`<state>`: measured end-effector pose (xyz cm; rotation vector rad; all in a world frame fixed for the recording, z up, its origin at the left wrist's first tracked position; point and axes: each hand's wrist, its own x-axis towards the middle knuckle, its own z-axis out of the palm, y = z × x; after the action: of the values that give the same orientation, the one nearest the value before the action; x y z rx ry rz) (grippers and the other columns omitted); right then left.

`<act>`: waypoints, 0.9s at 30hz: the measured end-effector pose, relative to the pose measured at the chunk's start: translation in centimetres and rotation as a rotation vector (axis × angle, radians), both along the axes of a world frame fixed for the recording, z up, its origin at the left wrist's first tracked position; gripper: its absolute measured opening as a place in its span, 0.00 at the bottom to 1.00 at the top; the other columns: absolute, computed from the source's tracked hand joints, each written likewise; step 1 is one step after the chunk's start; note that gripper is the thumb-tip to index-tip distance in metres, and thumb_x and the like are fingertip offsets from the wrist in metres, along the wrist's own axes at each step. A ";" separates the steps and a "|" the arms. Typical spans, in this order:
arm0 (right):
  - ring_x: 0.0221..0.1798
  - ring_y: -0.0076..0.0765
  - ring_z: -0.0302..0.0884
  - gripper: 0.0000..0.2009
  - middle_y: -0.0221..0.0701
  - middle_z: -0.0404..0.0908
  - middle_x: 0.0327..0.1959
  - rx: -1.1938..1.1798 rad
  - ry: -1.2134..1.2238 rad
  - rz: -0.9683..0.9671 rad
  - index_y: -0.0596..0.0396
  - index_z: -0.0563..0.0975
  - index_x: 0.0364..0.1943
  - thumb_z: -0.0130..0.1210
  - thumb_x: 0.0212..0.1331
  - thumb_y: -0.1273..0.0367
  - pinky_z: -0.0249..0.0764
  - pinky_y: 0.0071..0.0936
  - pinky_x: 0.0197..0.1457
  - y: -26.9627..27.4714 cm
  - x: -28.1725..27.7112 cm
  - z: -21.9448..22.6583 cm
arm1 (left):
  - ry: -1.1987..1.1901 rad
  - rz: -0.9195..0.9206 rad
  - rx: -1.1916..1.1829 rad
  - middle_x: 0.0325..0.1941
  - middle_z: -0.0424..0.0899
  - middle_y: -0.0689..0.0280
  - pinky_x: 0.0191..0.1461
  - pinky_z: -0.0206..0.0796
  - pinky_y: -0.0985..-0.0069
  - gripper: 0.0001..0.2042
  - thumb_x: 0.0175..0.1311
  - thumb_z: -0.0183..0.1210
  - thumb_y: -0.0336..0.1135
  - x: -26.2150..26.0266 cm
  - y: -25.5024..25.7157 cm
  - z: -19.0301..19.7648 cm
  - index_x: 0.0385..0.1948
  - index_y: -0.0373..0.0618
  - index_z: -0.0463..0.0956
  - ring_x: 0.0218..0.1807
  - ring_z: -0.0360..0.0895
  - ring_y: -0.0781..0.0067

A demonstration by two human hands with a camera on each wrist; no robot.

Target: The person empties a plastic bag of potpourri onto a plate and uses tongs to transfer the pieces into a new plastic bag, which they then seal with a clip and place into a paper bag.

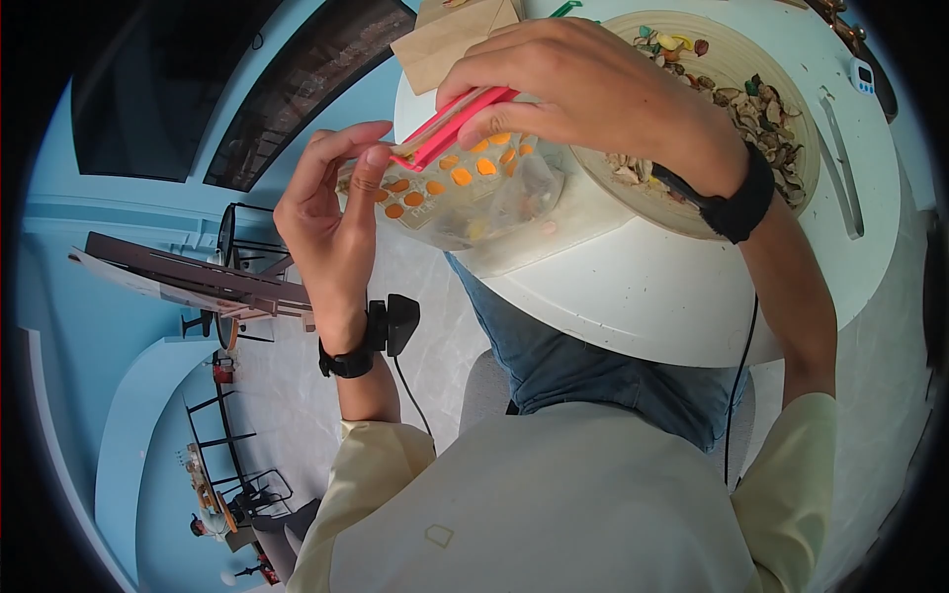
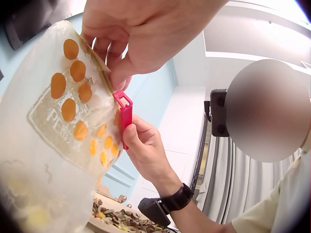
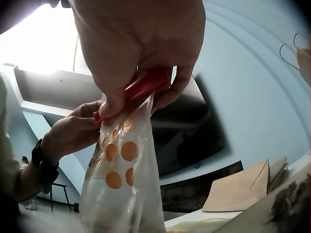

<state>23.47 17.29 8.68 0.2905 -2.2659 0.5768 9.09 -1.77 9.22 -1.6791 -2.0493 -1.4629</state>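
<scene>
A translucent plastic bag (image 1: 465, 222) printed with orange dots hangs over the near-left edge of the table, held up by its top edge. Along that edge lies a red bag clip (image 1: 450, 128). My right hand (image 1: 593, 94) grips the clip from above, thumb on the near side. At the clip's far end, my left hand (image 1: 331, 208) pinches the bag's top edge between thumb and fingers, as the left wrist view shows. Some pale yellow contents (image 2: 36, 213) show low in the bag.
A round tray (image 1: 746, 54) of dried pieces stands on the white table (image 1: 613, 296) beneath my right forearm. Metal tongs (image 1: 842, 173) and a small timer (image 1: 862, 76) lie to its right. A brown paper bag (image 1: 435, 59) stands at the back left, near a green object (image 1: 565, 9).
</scene>
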 end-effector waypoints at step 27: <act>0.41 0.45 0.78 0.09 0.37 0.80 0.33 0.227 0.308 -0.135 0.57 0.78 0.38 0.58 0.52 0.72 0.74 0.38 0.47 -0.4 -2.7 -3.1 | 0.286 0.204 -0.065 0.30 0.79 0.64 0.40 0.66 0.78 0.07 0.59 0.64 0.29 1.3 0.8 -0.9 0.35 0.38 0.78 0.33 0.74 0.72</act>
<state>20.78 16.93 5.63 0.3121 -2.0311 0.1886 10.35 -0.95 8.32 -1.5423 -2.0556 -1.0381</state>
